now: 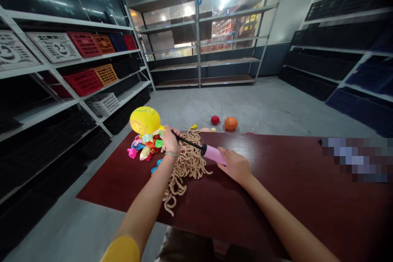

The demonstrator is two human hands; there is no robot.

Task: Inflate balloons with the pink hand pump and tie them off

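Observation:
My left hand is closed around the neck of a yellow balloon where it meets the black nozzle of a hand pump. The balloon is partly inflated and hangs above the table's far left corner. My right hand grips the pink pump by its body, with the black rod drawn out toward the balloon. Below the balloon lies a heap of limp coloured balloons. A pile of tan long balloons lies under the pump on the dark red table.
An orange balloon and a red balloon rest on the grey floor beyond the table. Metal shelves with coloured crates line the left; dark crates fill the right shelves. Empty shelving stands at the back.

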